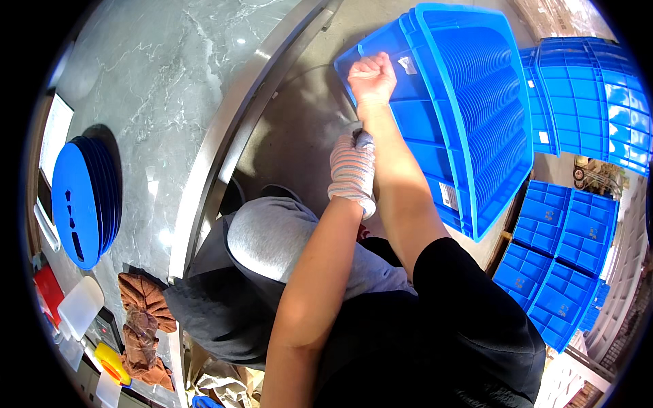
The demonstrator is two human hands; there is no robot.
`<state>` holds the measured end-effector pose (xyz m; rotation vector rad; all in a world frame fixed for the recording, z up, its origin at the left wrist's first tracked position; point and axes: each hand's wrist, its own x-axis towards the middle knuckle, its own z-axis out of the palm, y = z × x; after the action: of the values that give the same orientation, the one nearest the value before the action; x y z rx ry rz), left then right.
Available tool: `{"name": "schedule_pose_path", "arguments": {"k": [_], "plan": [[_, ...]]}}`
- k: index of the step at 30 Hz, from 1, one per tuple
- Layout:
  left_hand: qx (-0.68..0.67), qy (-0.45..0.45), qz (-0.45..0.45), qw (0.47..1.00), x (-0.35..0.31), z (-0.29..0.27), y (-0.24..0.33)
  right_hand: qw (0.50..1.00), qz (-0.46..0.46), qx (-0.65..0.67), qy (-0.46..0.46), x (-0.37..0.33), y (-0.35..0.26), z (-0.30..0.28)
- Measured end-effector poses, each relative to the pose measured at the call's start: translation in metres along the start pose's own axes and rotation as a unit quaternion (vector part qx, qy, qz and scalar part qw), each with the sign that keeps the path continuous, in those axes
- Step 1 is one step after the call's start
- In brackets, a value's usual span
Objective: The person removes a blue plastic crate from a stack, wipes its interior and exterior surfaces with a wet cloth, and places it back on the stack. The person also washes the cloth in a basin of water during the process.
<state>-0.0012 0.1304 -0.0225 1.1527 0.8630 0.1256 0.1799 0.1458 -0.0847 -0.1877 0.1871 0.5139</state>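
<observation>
My left hand [352, 168] wears a striped knit glove with dark grey at the fingers. Its curled fingers press against the inner side of my right forearm, just below the wrist. Whether something is pinched there is hidden. Bare and curled into a loose fist, my right hand [373, 76] has its inner wrist turned up. It is over the side of a large blue plastic crate [425, 129], and nothing shows in it. Inside the crate, thin blue discs [476, 88] stand packed in rows.
A grey marbled table with a metal edge [235, 115] runs along the left. On it are a stack of blue slotted discs [75, 204], a brown cloth [141, 326] and a yellow tape roll [111, 364]. More blue crates [554, 251] stand at the right.
</observation>
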Motion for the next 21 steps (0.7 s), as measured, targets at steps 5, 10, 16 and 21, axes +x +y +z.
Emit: {"name": "schedule_pose_path", "arguments": {"k": [5, 10, 16, 21], "plan": [[-0.023, 0.066, 0.031, 0.997, -0.001, -0.006, 0.002, 0.999, 0.029, -0.015, -0.003, -0.001, 0.033, 0.007], [0.008, 0.092, -0.019, 0.996, -0.009, -0.014, 0.015, 0.995, 0.035, -0.064, 0.066, -0.016, 0.048, -0.005], [0.024, 0.041, -0.113, 0.992, -0.025, -0.022, 0.036, 0.980, 0.098, -0.136, 0.103, -0.031, 0.033, -0.035], [0.076, -0.117, -0.139, 0.980, -0.023, -0.016, 0.035, 0.847, 0.133, -0.500, 0.121, -0.052, 0.003, -0.034]]}}
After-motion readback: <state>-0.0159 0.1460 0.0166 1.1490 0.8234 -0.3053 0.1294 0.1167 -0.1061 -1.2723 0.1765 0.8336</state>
